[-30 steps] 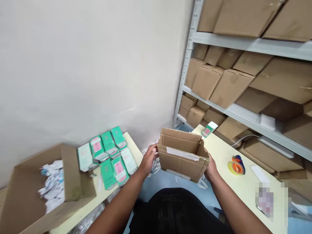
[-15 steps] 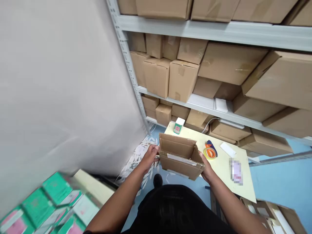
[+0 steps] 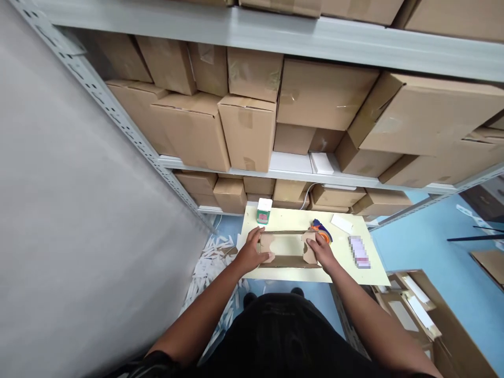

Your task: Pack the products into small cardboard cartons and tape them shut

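Note:
A small brown cardboard box (image 3: 287,248) rests on the pale yellow table (image 3: 354,273) with its top open toward me. My left hand (image 3: 252,252) presses on the box's left end flap, fingers curled over it. My right hand (image 3: 321,251) presses on the right end flap in the same way. Both end flaps are folded inward. An orange tape roll with a blue dispenser (image 3: 323,232) lies just behind my right hand.
A small green and white carton (image 3: 263,211) stands at the table's far left corner. White labels (image 3: 342,223) lie at the back right. Metal shelving (image 3: 299,37) packed with cardboard boxes rises behind. White paper strips (image 3: 208,262) litter the blue floor at left. Open cartons (image 3: 417,310) sit at right.
The view swung right, away from the green cartons. I set the box down on the yellow table and both hands moved onto its end flaps, folding them inward.

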The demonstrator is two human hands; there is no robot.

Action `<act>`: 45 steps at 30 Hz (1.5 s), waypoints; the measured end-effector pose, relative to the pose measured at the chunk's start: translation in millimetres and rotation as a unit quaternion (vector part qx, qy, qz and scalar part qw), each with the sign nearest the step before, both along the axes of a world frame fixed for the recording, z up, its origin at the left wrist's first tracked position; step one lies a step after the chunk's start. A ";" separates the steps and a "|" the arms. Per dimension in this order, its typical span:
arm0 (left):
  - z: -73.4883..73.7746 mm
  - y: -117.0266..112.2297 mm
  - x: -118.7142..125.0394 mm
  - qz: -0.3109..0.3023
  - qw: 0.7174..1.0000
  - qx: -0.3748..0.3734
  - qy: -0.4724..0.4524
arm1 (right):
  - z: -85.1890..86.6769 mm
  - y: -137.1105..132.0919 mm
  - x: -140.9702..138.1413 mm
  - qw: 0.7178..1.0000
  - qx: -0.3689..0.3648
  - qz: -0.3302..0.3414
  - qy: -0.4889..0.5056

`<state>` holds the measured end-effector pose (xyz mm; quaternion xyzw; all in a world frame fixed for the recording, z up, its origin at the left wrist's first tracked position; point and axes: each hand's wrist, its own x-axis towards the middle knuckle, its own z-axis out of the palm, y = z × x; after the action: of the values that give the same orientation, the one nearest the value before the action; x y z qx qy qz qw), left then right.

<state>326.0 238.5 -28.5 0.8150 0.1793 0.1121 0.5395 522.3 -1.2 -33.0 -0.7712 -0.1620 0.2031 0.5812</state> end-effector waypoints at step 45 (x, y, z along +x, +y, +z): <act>-40.9 -21.5 43.2 0.042 0.995 -0.058 -0.062 | -54.6 -43.3 13.5 0.974 -0.001 0.093 -0.205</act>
<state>369.2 217.0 -69.4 0.7655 0.1859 0.1749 0.5907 535.8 -44.5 -87.6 -0.7787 -0.3488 0.0939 0.5129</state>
